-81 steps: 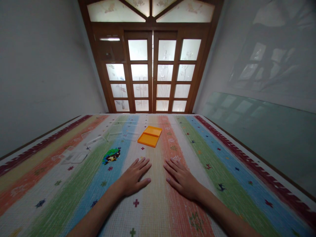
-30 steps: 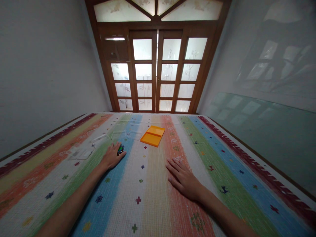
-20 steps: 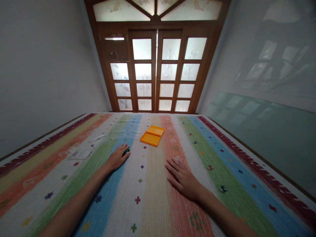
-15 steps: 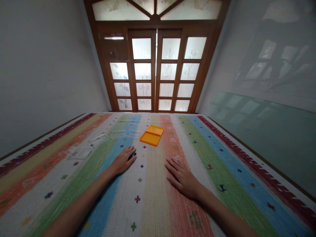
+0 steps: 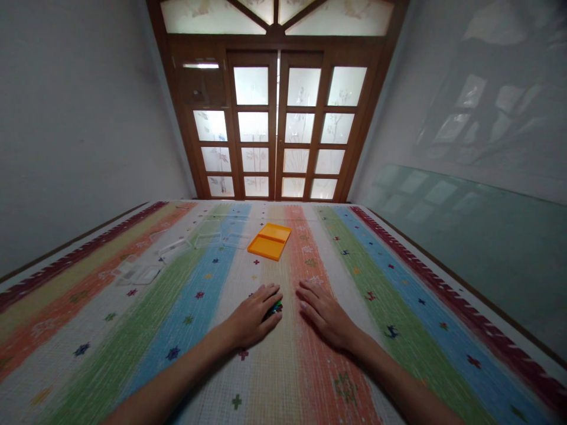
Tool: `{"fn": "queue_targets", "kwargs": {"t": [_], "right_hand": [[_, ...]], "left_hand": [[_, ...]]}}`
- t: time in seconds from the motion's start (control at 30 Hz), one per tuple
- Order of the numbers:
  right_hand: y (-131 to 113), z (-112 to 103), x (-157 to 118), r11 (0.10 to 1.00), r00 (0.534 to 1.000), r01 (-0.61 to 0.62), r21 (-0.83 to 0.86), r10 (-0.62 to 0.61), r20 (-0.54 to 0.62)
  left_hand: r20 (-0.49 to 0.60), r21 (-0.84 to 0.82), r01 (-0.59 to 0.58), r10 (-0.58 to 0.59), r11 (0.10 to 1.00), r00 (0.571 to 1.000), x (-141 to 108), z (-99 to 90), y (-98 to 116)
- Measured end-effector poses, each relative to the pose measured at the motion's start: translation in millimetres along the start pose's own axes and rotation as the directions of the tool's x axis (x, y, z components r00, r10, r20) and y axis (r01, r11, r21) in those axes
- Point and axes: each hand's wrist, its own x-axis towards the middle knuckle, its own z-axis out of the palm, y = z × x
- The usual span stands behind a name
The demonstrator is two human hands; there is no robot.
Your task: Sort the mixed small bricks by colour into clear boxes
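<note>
The left hand (image 5: 252, 319) lies palm down over a small green and dark piece (image 5: 277, 307) on a striped cloth (image 5: 274, 378). The piece's edge shows between the thumb and the curved fingers (image 5: 268, 291); whether they pinch it cannot be told. Just beside it, the right hand (image 5: 326, 316) rests on the cloth, fingers extended, slightly spread. Beyond both hands sits an open orange case (image 5: 269, 241); clear cases (image 5: 146, 274) lie farther left.
</note>
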Motion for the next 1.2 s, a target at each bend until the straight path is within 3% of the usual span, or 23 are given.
{"fn": "queue_targets", "kwargs": {"t": [0.27, 0.57, 0.9, 1.2], "right_hand": [[-2.7, 0.6, 0.2, 0.998, 0.996, 0.025, 0.052, -0.02, -0.084], [-4.8, 0.0, 0.3, 0.998, 0.997, 0.041, 0.042, -0.038, -0.068], [-4.2, 1.2, -0.4, 0.996, 0.995, 0.079, 0.029, -0.077, -0.06], [-2.4, 3.0, -0.6, 0.996, 0.993, 0.087, 0.023, -0.084, -0.088]], "left_hand": [[-0.049, -0.024, -0.082, 0.08, 0.996, 0.996, 3.0, 10.3, 19.6], [-0.138, -0.093, -0.129, 0.115, 0.987, 0.984, 9.4, 15.9, 32.1], [-0.131, -0.074, -0.163, 0.152, 0.984, 0.98, 10.5, 12.0, 35.7], [-0.137, -0.187, -0.142, 0.117, 0.972, 0.984, 10.0, 14.6, 33.9]]}}
